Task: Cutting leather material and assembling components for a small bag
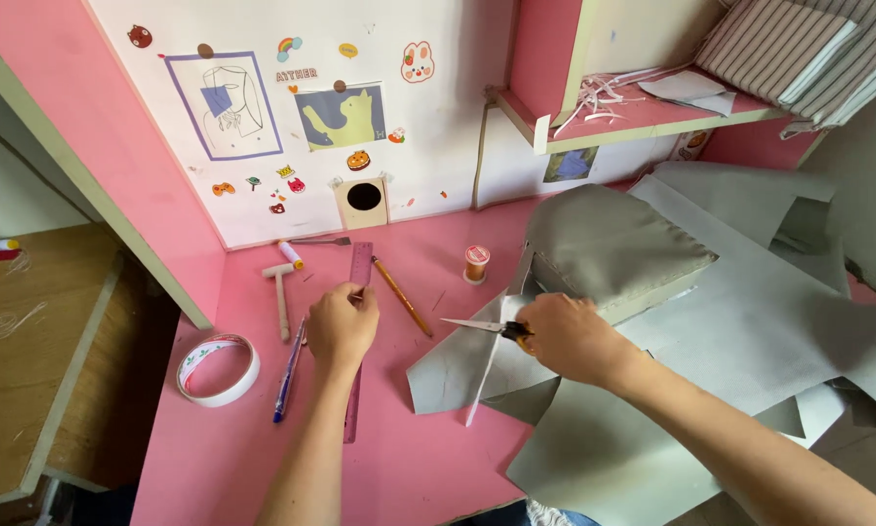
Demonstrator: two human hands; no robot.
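Near the centre of the frame, a pair of scissors (487,326) is being gripped in the right hand (567,336), fingers closed around the handles and blades pointing left over a sheet of grey fabric (457,375). The fabric is spread across the lower right of the pink desk (428,468), with more of it draped over a box-like form just above. Left of centre, the left hand (341,326) is being pressed down on a pink ruler (357,321), fingers curled loosely over it; whether the ruler is actually being pinched cannot be told. A blue pen (288,375) is lying just beside that hand, a pencil (401,295) just to its right, and a small hammer (280,292) further left. A roll of tape (218,370) is sitting at the lower left, a spool of orange thread (476,263) above the scissors.

By the look of it, a cutting step is being worked, with the blades just being brought to the fabric edge. A steady cut would call for the cloth to be held flat, which is not being done while the left hand is resting on the ruler.
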